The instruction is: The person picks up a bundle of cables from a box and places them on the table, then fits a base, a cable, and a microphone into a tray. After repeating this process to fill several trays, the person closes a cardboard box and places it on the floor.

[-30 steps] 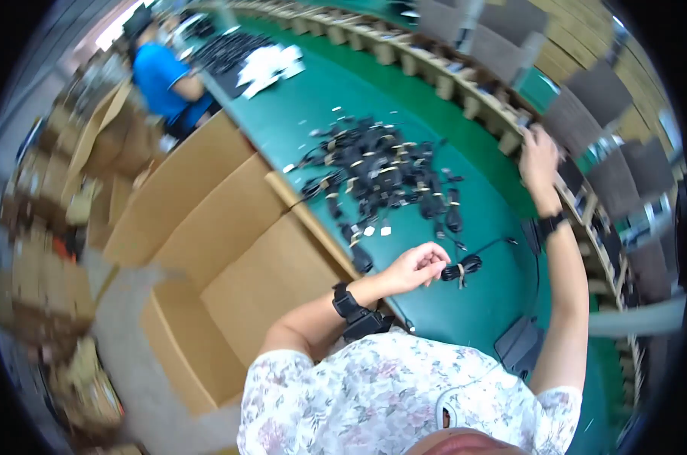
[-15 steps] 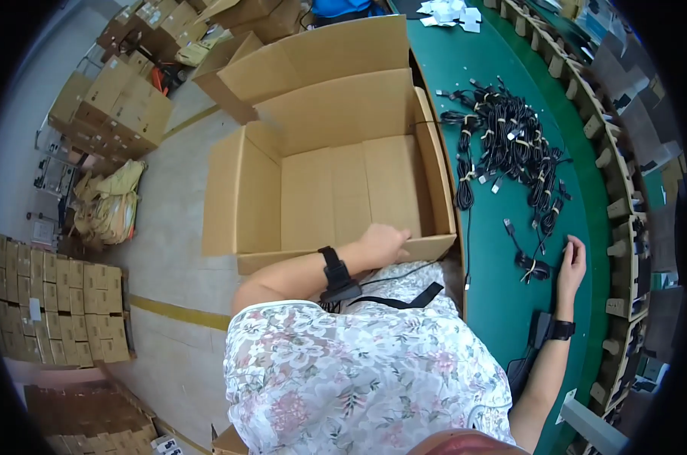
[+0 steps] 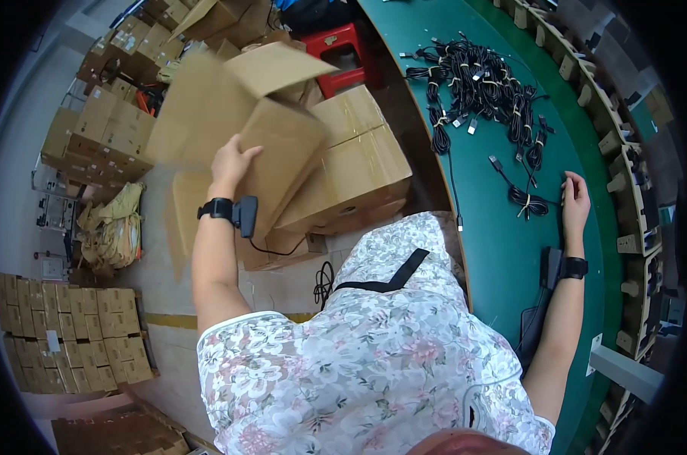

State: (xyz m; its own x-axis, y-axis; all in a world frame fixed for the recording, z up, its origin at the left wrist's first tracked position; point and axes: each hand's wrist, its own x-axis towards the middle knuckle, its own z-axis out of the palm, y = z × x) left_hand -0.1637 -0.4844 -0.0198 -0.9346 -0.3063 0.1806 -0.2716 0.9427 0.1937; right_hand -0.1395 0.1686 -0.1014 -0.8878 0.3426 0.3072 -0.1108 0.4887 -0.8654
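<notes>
My left hand (image 3: 234, 161) grips the near edge of an open cardboard box (image 3: 283, 148), its thumb lying against the outer face. The box is tilted to the left, and its far flaps are smeared by motion. At the right, my right hand (image 3: 576, 199) rests on the green table (image 3: 502, 250), fingers loosely bent and apart, holding nothing. Beside its fingertips lies a tied black cable (image 3: 528, 202). A heap of similar black cables (image 3: 483, 80), tied in bundles with light metal plugs showing, lies farther up the table.
A taped carton (image 3: 370, 163) stands next to the table, below the tilted box. Behind it is a red stool (image 3: 339, 57). Stacked cartons (image 3: 74, 330) stand at the left on the floor. Wooden-coloured bins (image 3: 631, 243) line the table's right side.
My left hand has swung the open box leftward off the taped carton and tilted it. The taped carton and red stool have come into sight. My right hand has stayed on the table.
</notes>
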